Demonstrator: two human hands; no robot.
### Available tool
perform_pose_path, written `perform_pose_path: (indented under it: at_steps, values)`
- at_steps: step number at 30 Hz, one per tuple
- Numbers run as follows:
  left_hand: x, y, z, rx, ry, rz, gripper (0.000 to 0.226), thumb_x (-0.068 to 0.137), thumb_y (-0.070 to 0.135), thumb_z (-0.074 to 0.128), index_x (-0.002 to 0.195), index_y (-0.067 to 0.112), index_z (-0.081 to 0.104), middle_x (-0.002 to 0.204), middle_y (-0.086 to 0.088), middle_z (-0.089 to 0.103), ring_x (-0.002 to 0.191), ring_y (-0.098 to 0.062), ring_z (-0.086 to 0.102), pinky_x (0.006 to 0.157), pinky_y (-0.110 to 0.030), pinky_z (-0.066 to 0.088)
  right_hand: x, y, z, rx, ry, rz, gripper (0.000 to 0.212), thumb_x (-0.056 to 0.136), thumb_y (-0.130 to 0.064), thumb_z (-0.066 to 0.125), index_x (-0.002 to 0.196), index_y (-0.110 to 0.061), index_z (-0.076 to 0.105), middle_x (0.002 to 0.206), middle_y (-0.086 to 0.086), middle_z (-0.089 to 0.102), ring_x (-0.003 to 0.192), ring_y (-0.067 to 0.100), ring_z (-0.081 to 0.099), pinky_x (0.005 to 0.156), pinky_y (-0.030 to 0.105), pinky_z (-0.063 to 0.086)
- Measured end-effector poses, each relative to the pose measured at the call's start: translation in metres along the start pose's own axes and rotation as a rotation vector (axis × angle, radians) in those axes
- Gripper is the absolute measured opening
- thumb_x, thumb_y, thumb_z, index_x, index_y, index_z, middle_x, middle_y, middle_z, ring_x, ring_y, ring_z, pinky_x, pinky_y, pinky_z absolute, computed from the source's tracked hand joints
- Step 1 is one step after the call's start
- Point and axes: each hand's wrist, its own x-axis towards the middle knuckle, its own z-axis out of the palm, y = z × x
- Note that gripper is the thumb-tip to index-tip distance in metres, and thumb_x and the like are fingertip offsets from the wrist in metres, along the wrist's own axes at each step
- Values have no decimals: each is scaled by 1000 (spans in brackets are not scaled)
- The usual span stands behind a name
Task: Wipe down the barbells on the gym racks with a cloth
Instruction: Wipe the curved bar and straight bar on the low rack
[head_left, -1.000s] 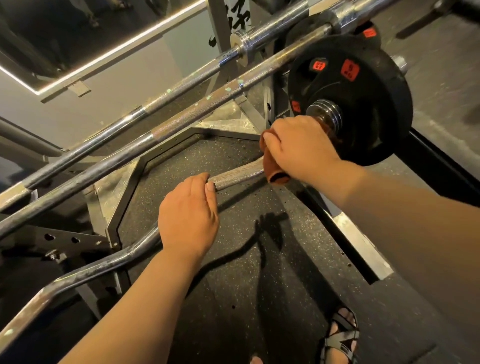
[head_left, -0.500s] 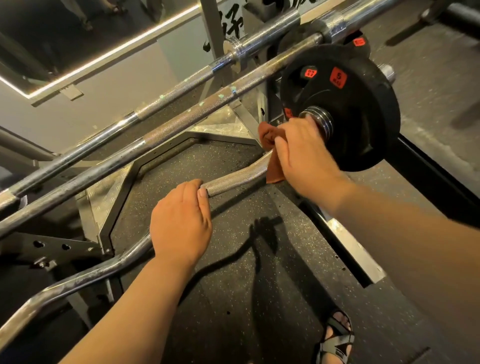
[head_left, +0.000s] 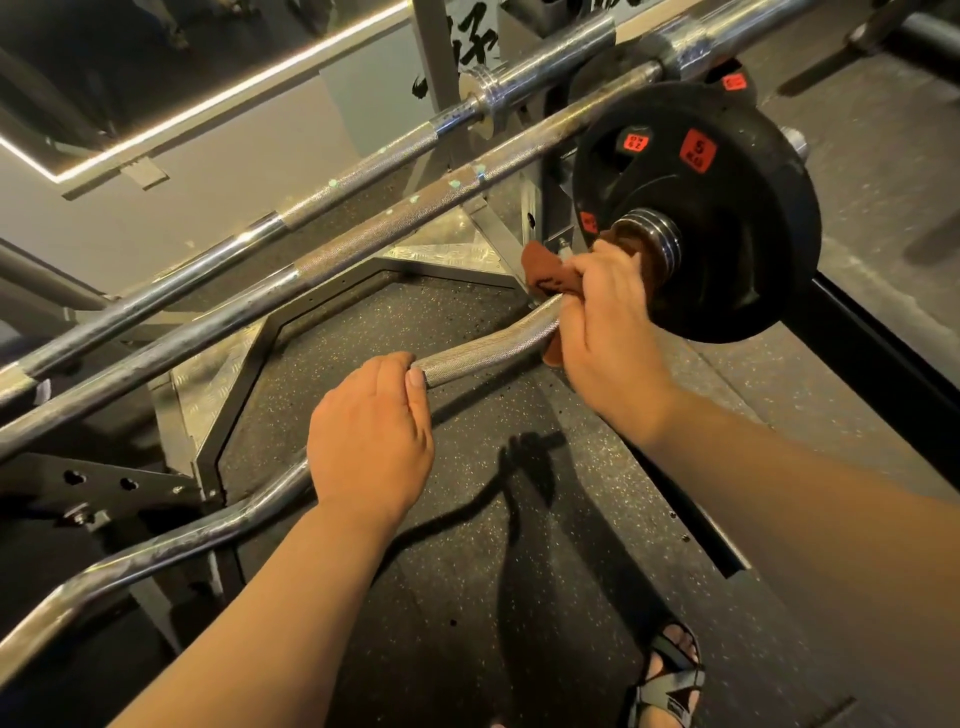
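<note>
Curl bar (head_left: 488, 347): chrome, zig-zag shaft with knurled sections. It runs from lower left to upper right and is the nearest of the three bars to the person.
Weight plate (head_left: 737, 260): black, upright, with red labels (head_left: 698, 150). It is loaded on the right end of the curl bar, outboard of the chrome collar (head_left: 660, 239).
Left hand (head_left: 371, 436): palm down on the curl bar, fingers curled over the shaft. It grips the bar at the inner end of a knurled section.
Right hand (head_left: 608, 332): wrapped around the same bar, fingers clamped on the cloth (head_left: 548, 273). It sits just beside the chrome collar.
Hand spacing: the hands are apart, with a bare stretch of knurled shaft between them.
Cloth position: rust-brown, folded around the shaft under the right hand. One bunched end protrudes beyond the fingers on the far side, and a smaller end shows below the hand.
Straight barbells (head_left: 389, 221): two, lying parallel beyond the curl bar. Both have knurled sections, with chrome sleeves at the upper right.
Rack bracket (head_left: 78, 483): dark steel with holes, at the left edge. Whether the curl bar rests on it cannot be told.
Floor (head_left: 415, 597): black speckled rubber, bordered on the far side by a checker-plate frame (head_left: 441, 254).
Foot (head_left: 672, 675): in a strapped sandal, on the floor at lower right.
Wall (head_left: 234, 171): grey, with a light strip (head_left: 208, 98) at upper left.
</note>
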Motion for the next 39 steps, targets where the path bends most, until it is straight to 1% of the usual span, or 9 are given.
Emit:
perform_pose_path:
  at_steps: [3,8,11,14,22,24,29,35,39]
  values:
    - [0,1,0,6,-11,-3,40,108,37,26,116,19,61,98,-1,66,81,-24,61,67,-38,49,-21,-28,26,-71,-67,-143,38,104,-17,38,140,-17,50,146,0,44,148,13,21,125,38,-11]
    - [0,1,-2,7,-21,2,40,108,37,26,117,19,61,99,-1,67,82,-24,62,67,-38,48,-15,-7,19,-247,-224,-392,35,107,-29,40,141,-23,45,136,-9,47,139,10,33,128,37,2]
    - [1,2,-2,0,-16,4,41,108,37,26,118,19,61,99,-1,67,81,-23,62,67,-38,49,3,12,2,-265,-67,-236,31,107,-32,36,134,-25,50,134,-10,49,139,9,36,128,42,11]
    - [0,2,-2,-2,-8,-5,40,108,36,27,116,18,62,97,0,67,80,-23,61,68,-38,49,-1,-10,10,-108,82,-29,37,104,-23,33,135,-16,53,145,2,48,149,17,27,128,41,-2]
    - [1,2,-4,7,-24,-7,43,108,38,24,118,19,61,99,-2,67,81,-22,61,68,-38,49,-25,-25,30,-241,-234,-377,35,107,-31,38,141,-23,44,137,-8,46,140,12,31,127,40,6]
    - [0,2,-4,9,-12,-5,43,108,38,25,118,19,61,97,-1,66,79,-22,60,67,-37,47,-12,-9,10,-267,-225,-329,31,107,-36,39,136,-28,46,133,-13,46,138,8,33,127,40,13]
    - [1,2,-3,19,-34,0,46,108,40,21,116,19,61,97,-1,66,78,-21,59,66,-37,47,-27,-35,29,-120,-7,-88,34,109,-23,36,137,-14,51,148,4,47,151,20,24,128,44,-2]
    - [-2,-5,-14,-90,-118,-17,45,110,37,30,148,17,43,128,-7,63,106,-28,62,77,-35,41,-32,-39,44,-223,-168,-372,36,106,-25,43,141,-19,47,139,-3,52,142,17,37,127,38,-2]
    - [-11,-17,-18,-20,-107,-151,41,108,40,21,111,20,57,102,-3,63,91,-27,60,93,-43,45,-18,-16,15,-252,-181,-320,33,107,-34,41,138,-26,47,136,-7,53,140,13,37,127,35,7]
